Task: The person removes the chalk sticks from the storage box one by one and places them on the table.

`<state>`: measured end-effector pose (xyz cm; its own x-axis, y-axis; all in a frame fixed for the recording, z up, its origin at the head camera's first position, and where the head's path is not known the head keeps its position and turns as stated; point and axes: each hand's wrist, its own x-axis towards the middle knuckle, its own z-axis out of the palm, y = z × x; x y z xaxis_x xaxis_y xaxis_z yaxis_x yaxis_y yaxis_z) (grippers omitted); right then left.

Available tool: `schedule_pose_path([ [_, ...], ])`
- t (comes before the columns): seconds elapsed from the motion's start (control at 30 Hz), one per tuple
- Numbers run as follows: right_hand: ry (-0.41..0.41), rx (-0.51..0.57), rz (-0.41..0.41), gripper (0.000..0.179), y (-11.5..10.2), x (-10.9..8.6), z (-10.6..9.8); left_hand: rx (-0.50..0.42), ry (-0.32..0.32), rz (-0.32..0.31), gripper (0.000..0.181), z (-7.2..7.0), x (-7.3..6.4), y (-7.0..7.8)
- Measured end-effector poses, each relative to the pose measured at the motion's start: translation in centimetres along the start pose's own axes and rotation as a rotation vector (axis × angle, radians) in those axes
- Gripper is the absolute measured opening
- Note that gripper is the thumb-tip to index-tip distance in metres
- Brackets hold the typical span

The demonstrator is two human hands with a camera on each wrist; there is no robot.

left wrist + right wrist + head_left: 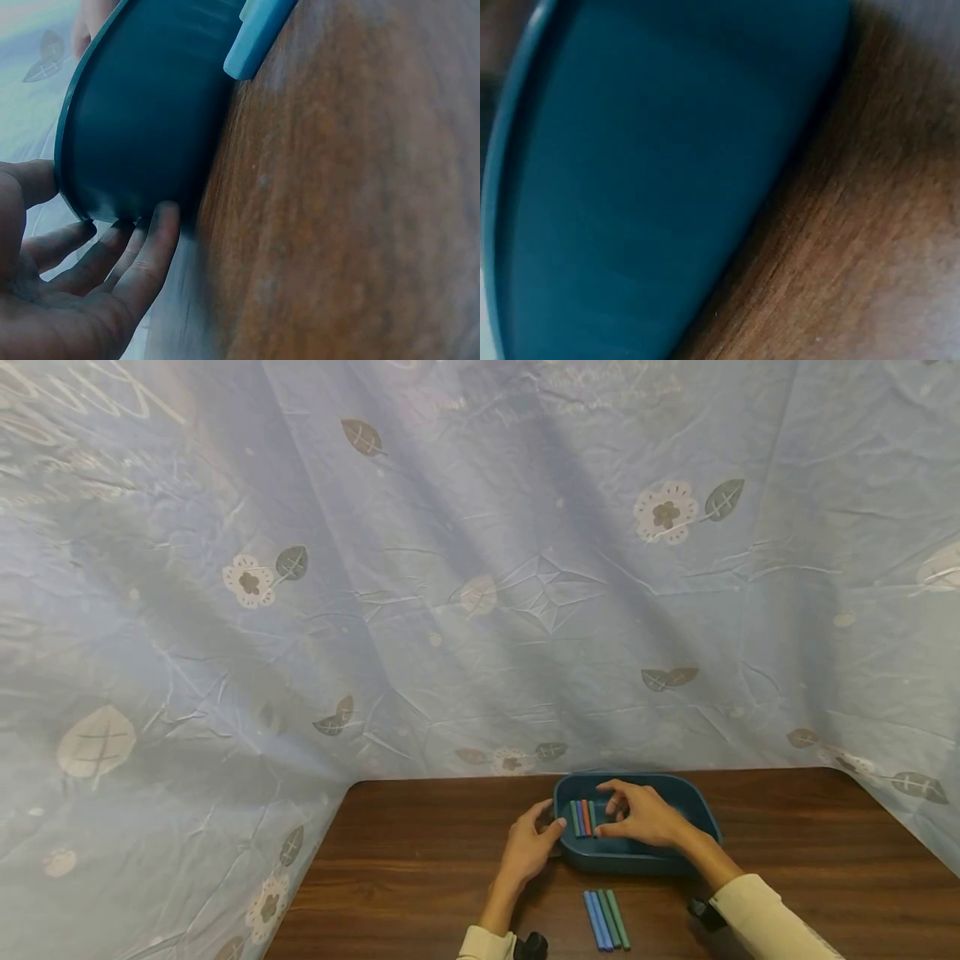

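Note:
A dark teal tub point(630, 862) stands on the wooden table. My left hand point(528, 846) holds the tub's left end, its thumb at the rim and its fingers against the outer wall, as the left wrist view shows. Inside, slim coloured sticks point(582, 818) in green, blue and red lie side by side near the left wall. My right hand point(643, 816) reaches into the tub with thumb and forefinger spread apart. Its thumb tip is beside the lower end of the rightmost green stick; whether they touch, I cannot tell. The right wrist view shows only the tub's wall and the table.
In front of the tub, several blue and green sticks point(606, 920) lie in a row on the table point(420, 860). Behind the table hangs a pale patterned cloth point(480, 568) that meets its back edge. A black band point(705, 912) sits on the right wrist.

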<state>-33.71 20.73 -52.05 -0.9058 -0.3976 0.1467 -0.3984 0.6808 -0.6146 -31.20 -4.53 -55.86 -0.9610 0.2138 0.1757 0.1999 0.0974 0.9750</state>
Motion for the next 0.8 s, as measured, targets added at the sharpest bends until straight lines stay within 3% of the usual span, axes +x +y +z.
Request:
schedule_pose_path([
  [0.3,-0.020,0.054,-0.016,0.084,1.0,0.9,0.7,-0.004,-0.004,-0.007,0.049,0.0,-0.1,0.1],
  [0.57,-0.072,0.096,0.026,0.085,2.1,1.2,1.6,-0.007,-0.004,-0.006,0.050,0.1,-0.3,-0.1],
  [0.8,-0.093,0.054,0.046,0.088,1.9,1.8,1.9,-0.007,-0.007,-0.004,0.052,-0.1,-0.1,0.0],
])
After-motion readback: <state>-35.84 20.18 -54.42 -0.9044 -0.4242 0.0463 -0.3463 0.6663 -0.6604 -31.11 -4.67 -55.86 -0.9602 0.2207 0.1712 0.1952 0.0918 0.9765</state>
